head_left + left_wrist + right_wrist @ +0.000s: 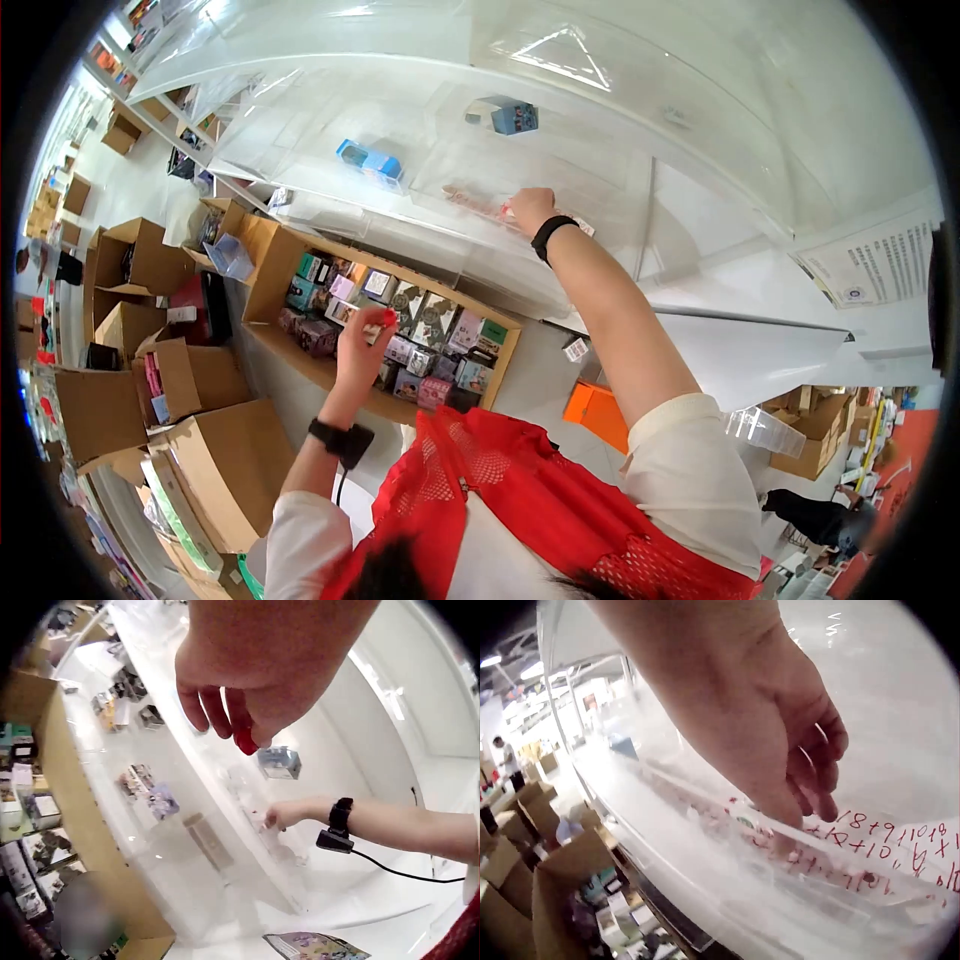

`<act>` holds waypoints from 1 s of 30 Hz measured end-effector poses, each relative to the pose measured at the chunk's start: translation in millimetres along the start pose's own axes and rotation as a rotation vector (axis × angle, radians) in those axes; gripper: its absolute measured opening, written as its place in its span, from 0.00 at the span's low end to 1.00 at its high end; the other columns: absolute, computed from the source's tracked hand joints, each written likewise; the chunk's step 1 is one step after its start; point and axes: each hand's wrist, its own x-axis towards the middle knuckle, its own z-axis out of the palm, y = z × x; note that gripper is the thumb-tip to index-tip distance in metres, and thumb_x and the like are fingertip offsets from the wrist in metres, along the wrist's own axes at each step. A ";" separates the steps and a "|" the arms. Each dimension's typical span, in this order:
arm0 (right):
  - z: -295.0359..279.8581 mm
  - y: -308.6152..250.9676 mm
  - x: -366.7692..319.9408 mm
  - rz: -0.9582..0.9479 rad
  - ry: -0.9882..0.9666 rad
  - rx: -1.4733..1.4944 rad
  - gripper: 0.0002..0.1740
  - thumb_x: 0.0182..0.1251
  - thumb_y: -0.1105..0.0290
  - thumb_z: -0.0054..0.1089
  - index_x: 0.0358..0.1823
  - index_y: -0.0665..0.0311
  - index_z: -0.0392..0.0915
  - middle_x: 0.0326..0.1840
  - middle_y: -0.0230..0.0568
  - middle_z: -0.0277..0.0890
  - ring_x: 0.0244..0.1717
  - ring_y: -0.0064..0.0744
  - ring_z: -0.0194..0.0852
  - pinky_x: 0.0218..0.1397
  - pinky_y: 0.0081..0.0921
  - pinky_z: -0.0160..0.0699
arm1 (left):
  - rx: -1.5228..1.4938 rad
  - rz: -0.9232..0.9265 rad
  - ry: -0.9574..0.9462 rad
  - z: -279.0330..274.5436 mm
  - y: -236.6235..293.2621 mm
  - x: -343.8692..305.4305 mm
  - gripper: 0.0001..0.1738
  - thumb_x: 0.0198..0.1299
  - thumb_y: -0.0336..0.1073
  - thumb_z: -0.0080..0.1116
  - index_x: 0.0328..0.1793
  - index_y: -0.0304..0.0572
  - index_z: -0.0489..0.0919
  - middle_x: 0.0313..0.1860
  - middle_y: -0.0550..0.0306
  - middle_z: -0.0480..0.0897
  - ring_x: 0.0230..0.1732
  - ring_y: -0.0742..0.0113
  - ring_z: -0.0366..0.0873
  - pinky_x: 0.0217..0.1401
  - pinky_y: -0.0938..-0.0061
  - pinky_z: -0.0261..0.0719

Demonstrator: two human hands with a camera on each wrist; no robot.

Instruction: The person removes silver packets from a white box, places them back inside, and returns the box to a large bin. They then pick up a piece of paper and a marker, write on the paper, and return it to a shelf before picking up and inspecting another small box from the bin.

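Observation:
My left hand (360,345) is raised over the large carton and pinches a small red cap (246,741) between thumb and fingertips. Farther right, my right hand (532,208) reaches over the clear front wall (705,799) of an acrylic shelf bin. Its fingers are curled and appear to pinch a slim pale marker pen with a green mark (744,822), mostly hidden behind the wall and thumb. Under the right hand lies white paper (907,844) with red handwritten numbers. Blue boxes (515,118) stand farther back in the clear bins.
Below the shelf, a large open carton (300,352) holds many small boxed goods. More cardboard boxes (235,470) crowd the left side. An orange box (597,408) sits on the floor under my right arm. A printed notice (870,265) hangs at right.

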 end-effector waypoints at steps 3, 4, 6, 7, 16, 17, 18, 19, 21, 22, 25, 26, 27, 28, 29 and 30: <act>-28.2 15.3 -34.1 -0.002 0.071 0.106 0.10 0.53 0.68 0.55 0.38 0.58 0.79 0.35 0.37 0.79 0.38 0.37 0.78 0.30 0.36 0.73 | 0.129 0.241 -0.032 23.6 47.1 47.9 0.11 0.51 0.33 0.61 0.40 0.40 0.76 0.33 0.55 0.79 0.35 0.60 0.76 0.36 0.72 0.72; -32.2 22.6 -42.3 0.006 0.116 0.162 0.11 0.52 0.67 0.56 0.38 0.59 0.79 0.36 0.39 0.79 0.40 0.40 0.77 0.34 0.37 0.74 | 0.149 0.329 -0.039 37.0 51.3 64.9 0.11 0.50 0.33 0.61 0.39 0.40 0.76 0.34 0.53 0.79 0.36 0.56 0.75 0.38 0.68 0.71; -36.5 35.6 -75.6 0.021 0.322 0.353 0.13 0.53 0.66 0.57 0.39 0.62 0.77 0.35 0.43 0.77 0.40 0.44 0.75 0.38 0.37 0.74 | 0.163 0.363 -0.041 60.7 85.9 89.0 0.10 0.49 0.30 0.59 0.39 0.41 0.76 0.37 0.53 0.79 0.41 0.54 0.74 0.43 0.65 0.71; -29.1 38.1 -105.6 0.025 0.487 0.485 0.13 0.54 0.66 0.56 0.39 0.64 0.76 0.34 0.45 0.76 0.39 0.46 0.74 0.39 0.37 0.73 | 0.161 0.443 -0.047 81.7 79.5 107.8 0.10 0.49 0.30 0.58 0.40 0.42 0.77 0.38 0.54 0.79 0.42 0.53 0.74 0.44 0.65 0.72; 204.8 14.4 -394.5 0.464 0.300 0.824 0.06 0.58 0.70 0.53 0.35 0.63 0.73 0.34 0.46 0.72 0.32 0.46 0.72 0.34 0.37 0.70 | 0.561 0.368 -0.333 201.8 86.0 192.6 0.10 0.52 0.35 0.54 0.41 0.50 0.79 0.38 0.55 0.80 0.43 0.54 0.75 0.44 0.63 0.73; 220.1 7.5 -422.5 0.562 0.168 0.839 0.06 0.58 0.70 0.52 0.35 0.63 0.73 0.34 0.46 0.73 0.32 0.45 0.72 0.34 0.36 0.71 | 0.556 0.332 -0.404 208.6 78.3 200.8 0.10 0.52 0.35 0.53 0.41 0.50 0.79 0.39 0.56 0.80 0.45 0.55 0.75 0.47 0.63 0.72; 233.0 -0.7 -447.1 0.618 0.187 0.915 0.06 0.58 0.70 0.53 0.35 0.63 0.74 0.35 0.46 0.73 0.31 0.44 0.73 0.34 0.35 0.72 | 0.552 0.297 -0.474 215.2 70.8 208.4 0.10 0.53 0.34 0.52 0.41 0.51 0.79 0.40 0.56 0.81 0.46 0.56 0.74 0.49 0.64 0.70; 238.2 -6.6 -462.4 0.675 0.208 0.992 0.07 0.58 0.70 0.53 0.35 0.64 0.75 0.35 0.45 0.74 0.31 0.42 0.73 0.34 0.34 0.72 | 0.560 0.284 -0.499 221.7 62.2 216.1 0.11 0.53 0.34 0.51 0.43 0.52 0.79 0.40 0.56 0.81 0.47 0.56 0.74 0.49 0.63 0.71; 242.9 -13.9 -475.8 0.729 0.238 1.010 0.07 0.58 0.70 0.53 0.36 0.64 0.75 0.35 0.45 0.75 0.30 0.41 0.74 0.33 0.33 0.72 | 0.583 0.256 -0.548 230.7 54.2 220.3 0.13 0.54 0.35 0.50 0.45 0.54 0.78 0.42 0.56 0.80 0.48 0.57 0.73 0.49 0.62 0.71; 243.8 -17.5 -481.1 0.750 0.253 1.021 0.07 0.58 0.70 0.53 0.36 0.64 0.75 0.35 0.45 0.75 0.29 0.40 0.74 0.33 0.33 0.72 | 0.567 0.289 -0.476 234.1 54.5 215.3 0.14 0.54 0.34 0.50 0.47 0.54 0.78 0.42 0.57 0.80 0.49 0.57 0.73 0.49 0.62 0.70; 240.9 -14.7 -467.1 0.756 0.311 1.050 0.08 0.58 0.71 0.53 0.37 0.65 0.75 0.35 0.46 0.75 0.28 0.40 0.74 0.32 0.33 0.71 | 0.569 0.320 -0.294 221.9 69.8 191.9 0.19 0.52 0.33 0.52 0.53 0.52 0.74 0.47 0.57 0.78 0.53 0.56 0.70 0.54 0.59 0.67; 240.6 -12.5 -460.6 0.736 0.319 1.055 0.08 0.58 0.71 0.54 0.37 0.66 0.75 0.34 0.46 0.75 0.28 0.39 0.74 0.32 0.32 0.71 | 0.536 0.401 -0.246 218.5 67.1 184.1 0.19 0.52 0.33 0.52 0.53 0.51 0.73 0.48 0.57 0.77 0.54 0.55 0.69 0.55 0.59 0.66; 241.2 -8.2 -454.8 0.715 0.329 1.059 0.08 0.58 0.71 0.54 0.37 0.66 0.75 0.34 0.46 0.75 0.28 0.39 0.74 0.32 0.32 0.71 | 0.504 0.484 -0.197 214.2 61.2 173.5 0.19 0.51 0.33 0.53 0.53 0.50 0.73 0.49 0.56 0.76 0.55 0.55 0.68 0.56 0.59 0.65; 240.7 -4.3 -448.9 0.695 0.338 1.062 0.08 0.58 0.71 0.54 0.37 0.66 0.75 0.34 0.46 0.75 0.28 0.39 0.74 0.32 0.32 0.71 | 0.471 0.567 -0.148 205.1 58.4 160.5 0.20 0.51 0.33 0.53 0.53 0.48 0.73 0.50 0.55 0.75 0.56 0.54 0.66 0.57 0.59 0.64; 238.0 -1.0 -442.3 0.682 0.369 1.057 0.08 0.58 0.71 0.54 0.38 0.66 0.76 0.32 0.45 0.75 0.27 0.37 0.74 0.31 0.30 0.71 | 0.494 0.631 -0.126 194.2 53.7 144.6 0.20 0.51 0.33 0.53 0.52 0.47 0.72 0.51 0.54 0.73 0.57 0.54 0.65 0.58 0.59 0.63; 234.4 1.8 -436.3 0.668 0.398 1.050 0.08 0.58 0.71 0.54 0.38 0.66 0.76 0.31 0.45 0.76 0.27 0.35 0.74 0.31 0.28 0.71 | 0.517 0.694 -0.105 179.5 49.6 124.4 0.20 0.50 0.33 0.53 0.52 0.46 0.71 0.52 0.54 0.72 0.58 0.53 0.63 0.58 0.59 0.63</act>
